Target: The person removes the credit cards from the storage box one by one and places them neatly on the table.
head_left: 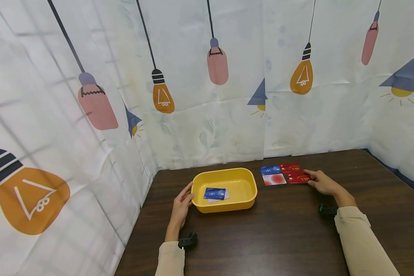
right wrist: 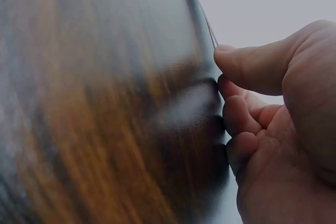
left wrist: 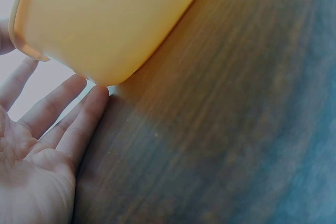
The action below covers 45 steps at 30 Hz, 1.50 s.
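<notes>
A yellow plastic basin (head_left: 210, 209) stands on the table, with a blue VIP card (head_left: 214, 193) lying over a pale pink card (head_left: 226, 194) inside. My left hand (head_left: 180, 209) rests at the basin's left end; its fingers (left wrist: 86, 119) are extended and touch the outer wall. To the right, a blue VIP card (head_left: 270, 170), a white card with a red circle (head_left: 274, 179) and two red VIP cards lie close together. My right hand (head_left: 326, 184) pinches the nearer red card (head_left: 296, 179) by its right edge, the thumb (right wrist: 247, 66) against the thin edge.
The dark wooden table (head_left: 255, 241) reaches back to a white curtain (head_left: 193, 142) printed with lamps. Another curtain side runs along the left. Each wrist wears a black band, the left band (head_left: 188, 240) and the right band (head_left: 327, 210).
</notes>
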Available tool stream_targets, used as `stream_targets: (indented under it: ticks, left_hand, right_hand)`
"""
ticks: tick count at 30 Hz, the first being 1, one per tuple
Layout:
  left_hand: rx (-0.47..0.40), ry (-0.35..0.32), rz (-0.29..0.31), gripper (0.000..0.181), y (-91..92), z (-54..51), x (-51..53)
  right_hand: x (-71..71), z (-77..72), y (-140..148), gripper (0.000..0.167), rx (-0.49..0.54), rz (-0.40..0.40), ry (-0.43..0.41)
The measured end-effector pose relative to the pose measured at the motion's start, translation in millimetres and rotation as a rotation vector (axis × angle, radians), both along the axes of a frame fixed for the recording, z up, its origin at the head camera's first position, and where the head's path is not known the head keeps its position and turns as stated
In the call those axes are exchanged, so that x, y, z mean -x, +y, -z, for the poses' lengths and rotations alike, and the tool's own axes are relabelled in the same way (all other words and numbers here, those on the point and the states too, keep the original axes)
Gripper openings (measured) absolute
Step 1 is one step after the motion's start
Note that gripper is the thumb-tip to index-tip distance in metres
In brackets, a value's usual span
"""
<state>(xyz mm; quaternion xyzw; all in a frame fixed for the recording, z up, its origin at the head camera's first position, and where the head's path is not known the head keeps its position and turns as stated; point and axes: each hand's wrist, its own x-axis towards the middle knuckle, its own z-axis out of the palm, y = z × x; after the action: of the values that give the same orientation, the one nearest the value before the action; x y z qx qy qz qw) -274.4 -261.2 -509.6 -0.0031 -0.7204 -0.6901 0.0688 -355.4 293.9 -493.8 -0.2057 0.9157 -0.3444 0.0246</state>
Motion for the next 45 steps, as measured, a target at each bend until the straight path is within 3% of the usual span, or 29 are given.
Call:
stream_targets:
  ticks: [10, 20, 45]
  left_hand:
    - [0.005, -0.011, -0.006, 0.047, -0.3, 0.9, 0.1]
    - [0.003, -0.011, -0.001, 0.048, -1.0, 1.0, 1.2]
    - [0.004, -0.013, -0.010, 0.047, 1.9, -3.3, -1.8]
  right_hand:
    - [-4.0, 0.6, -1, 0.049, -0.044, 0.062, 0.076]
    - [-0.8, -0.8, -3, 0.032, -0.079, 0.140, 0.042]
    - [7.7, -4.5, -10, 0.031, -0.135, 0.139, 0.070]
